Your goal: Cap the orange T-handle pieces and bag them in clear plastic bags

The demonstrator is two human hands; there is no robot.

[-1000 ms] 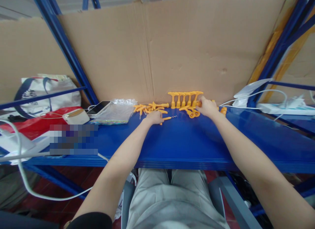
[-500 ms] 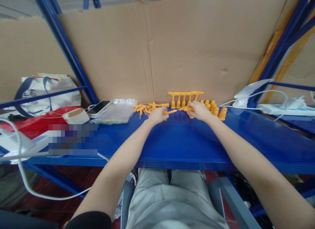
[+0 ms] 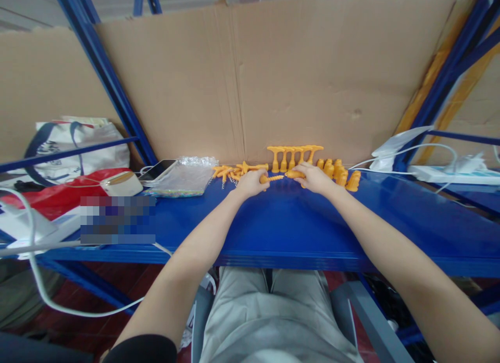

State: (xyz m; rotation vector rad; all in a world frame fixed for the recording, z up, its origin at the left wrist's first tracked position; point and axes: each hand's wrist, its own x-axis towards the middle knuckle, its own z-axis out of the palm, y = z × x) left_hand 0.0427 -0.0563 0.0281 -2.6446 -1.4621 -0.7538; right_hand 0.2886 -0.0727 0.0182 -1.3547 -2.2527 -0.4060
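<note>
My left hand [image 3: 252,184] is closed around the handle of a yellow corkscrew [image 3: 274,178], whose shaft points right. Facing its tip is a yellow sleeve [image 3: 294,174], held sideways in the fingers of my right hand [image 3: 314,177]. The two tips are very close together; whether the metal spiral has entered the sleeve I cannot tell. Left of my left hand lies a pile of yellow corkscrews [image 3: 230,172] with metal spirals showing. Behind the hands stands a row of yellow T-handled pieces [image 3: 295,157]. Several yellow sleeves [image 3: 340,173] stand right of my right hand.
A clear plastic bag [image 3: 185,178] and a phone [image 3: 161,170] lie to the left on the blue shelf [image 3: 289,227]. Farther left are a red bag [image 3: 74,191] and a white tote [image 3: 84,149]. Cardboard [image 3: 312,66] closes off the back; a power strip [image 3: 449,173] sits right.
My right hand moved left from the sleeves beside the row, bringing a sleeve to the corkscrew. My left hand raised the corkscrew slightly to the right, and the gap between both pieces narrowed.
</note>
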